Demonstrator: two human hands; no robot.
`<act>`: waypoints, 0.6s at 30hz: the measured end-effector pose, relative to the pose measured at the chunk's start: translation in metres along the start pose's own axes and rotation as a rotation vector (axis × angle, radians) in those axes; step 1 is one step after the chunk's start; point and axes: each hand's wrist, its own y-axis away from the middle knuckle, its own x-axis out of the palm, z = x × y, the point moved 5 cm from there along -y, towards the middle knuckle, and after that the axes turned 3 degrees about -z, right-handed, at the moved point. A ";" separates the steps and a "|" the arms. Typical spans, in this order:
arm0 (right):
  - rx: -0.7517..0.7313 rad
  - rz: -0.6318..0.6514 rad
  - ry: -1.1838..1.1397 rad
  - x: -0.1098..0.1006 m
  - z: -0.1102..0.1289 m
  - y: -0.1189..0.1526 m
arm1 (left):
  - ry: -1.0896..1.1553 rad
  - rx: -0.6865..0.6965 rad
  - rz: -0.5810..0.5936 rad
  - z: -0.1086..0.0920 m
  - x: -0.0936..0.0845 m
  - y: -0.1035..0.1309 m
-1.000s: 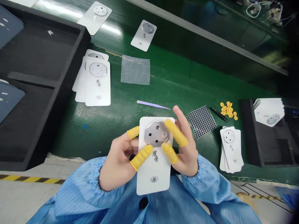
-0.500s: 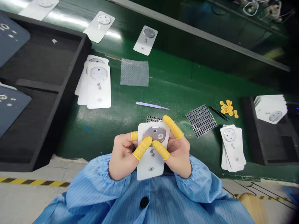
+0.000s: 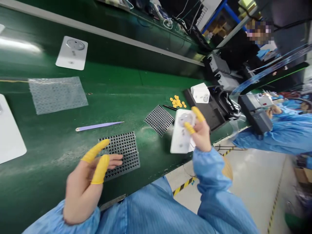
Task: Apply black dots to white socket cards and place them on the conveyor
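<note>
My right hand [image 3: 201,133], with yellow finger cots on thumb and forefinger, grips a white phone back cover [image 3: 179,139] by its right side near the camera ring. The cover is slightly blurred and held over the right part of the bench, hiding most of another white piece beneath. Fingers apart and holding nothing, my left hand [image 3: 84,183] hovers at a sheet of black dots [image 3: 131,159], covering its left part. Beyond that hand lie purple tweezers [image 3: 99,126]. A second dotted sheet [image 3: 159,120] and black tweezers [image 3: 170,107] lie left of the held cover.
Loose yellow finger cots [image 3: 177,102] lie beside a black tray [image 3: 211,117] holding a stack of white covers [image 3: 200,93]. A bubble-wrap piece [image 3: 58,96] and another cover [image 3: 72,53] are on the left. A co-worker's blue sleeve [image 3: 275,130] shows at far right.
My view has swung right. My left hand has let go of the cover and opened. My right hand has carried it rightward, towards the stack of covers there.
</note>
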 end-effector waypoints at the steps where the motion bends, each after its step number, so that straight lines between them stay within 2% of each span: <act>1: 0.046 0.020 0.064 -0.024 -0.021 -0.011 | -0.042 0.021 -0.047 -0.005 -0.006 0.000; 3: 0.127 0.103 0.196 -0.059 -0.057 -0.027 | -0.146 0.039 -0.119 -0.008 -0.019 -0.001; 5: 0.151 0.176 0.363 -0.074 -0.079 -0.033 | -0.193 0.048 -0.159 -0.005 -0.029 -0.003; 6: 0.124 0.175 0.460 -0.074 -0.082 -0.034 | -0.196 0.053 -0.169 0.000 -0.033 -0.004; 8: -0.014 0.083 0.616 -0.063 -0.068 -0.031 | -0.204 0.074 -0.198 0.009 -0.039 -0.004; 10: -0.195 -0.007 0.619 -0.031 -0.034 -0.019 | -0.296 0.089 -0.227 0.019 -0.042 -0.004; 11: -0.274 0.022 0.540 -0.005 -0.014 -0.011 | -0.377 0.094 -0.242 0.023 -0.044 -0.004; 13: -0.357 0.278 0.300 0.058 0.026 0.013 | -0.553 0.123 -0.255 0.028 -0.045 -0.005; 15: -0.484 0.503 0.183 0.118 0.065 0.042 | -0.658 0.159 -0.215 0.031 -0.044 -0.004; 17: -0.604 0.596 0.235 0.162 0.090 0.068 | -0.638 0.173 -0.149 0.030 -0.042 0.000; 18: -0.641 0.597 0.284 0.176 0.096 0.076 | -0.602 0.163 -0.111 0.028 -0.040 0.002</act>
